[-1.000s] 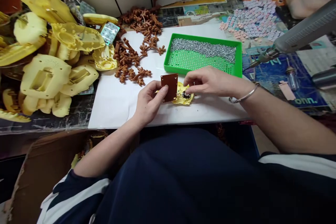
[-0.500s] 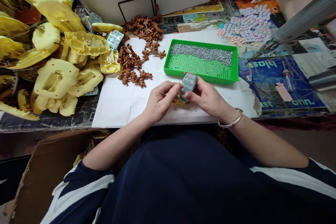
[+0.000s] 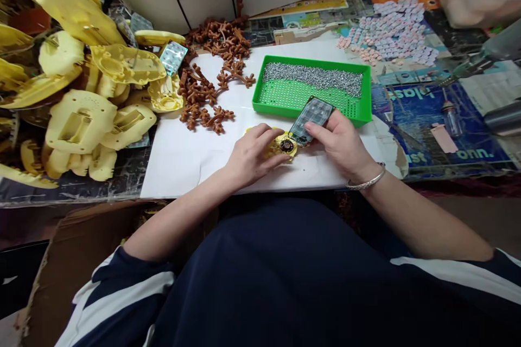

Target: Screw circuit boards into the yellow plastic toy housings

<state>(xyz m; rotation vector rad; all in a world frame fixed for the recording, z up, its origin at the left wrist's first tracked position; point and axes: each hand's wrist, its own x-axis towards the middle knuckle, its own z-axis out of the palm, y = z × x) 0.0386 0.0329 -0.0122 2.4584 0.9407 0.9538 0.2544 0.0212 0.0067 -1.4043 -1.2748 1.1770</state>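
Between the thumb and fingers of my right hand (image 3: 350,143) is a circuit board (image 3: 311,119), tilted with its grey-green, squared face up. Below its lower end lies a yellow plastic shell (image 3: 290,154) holding a round black speaker (image 3: 287,145); thin wires show near the speaker and the board. My left hand (image 3: 254,156) curls around the shell's left side, thumb at the near edge and fingers over the far part. It covers much of the shell.
A green perforated tray (image 3: 260,105) of small metal screws stands just beyond my hands. Brown plastic pieces (image 3: 203,95) and a heap of yellow shells (image 3: 81,119) lie left. Small pink pieces (image 3: 391,32), a clear-tipped tool (image 3: 451,119) and a grey cylinder (image 3: 502,119) are right.
My right hand has moved right and turned the board so its broad face shows. My left fingers have spread around the yellow shell, and the speaker has come into view.
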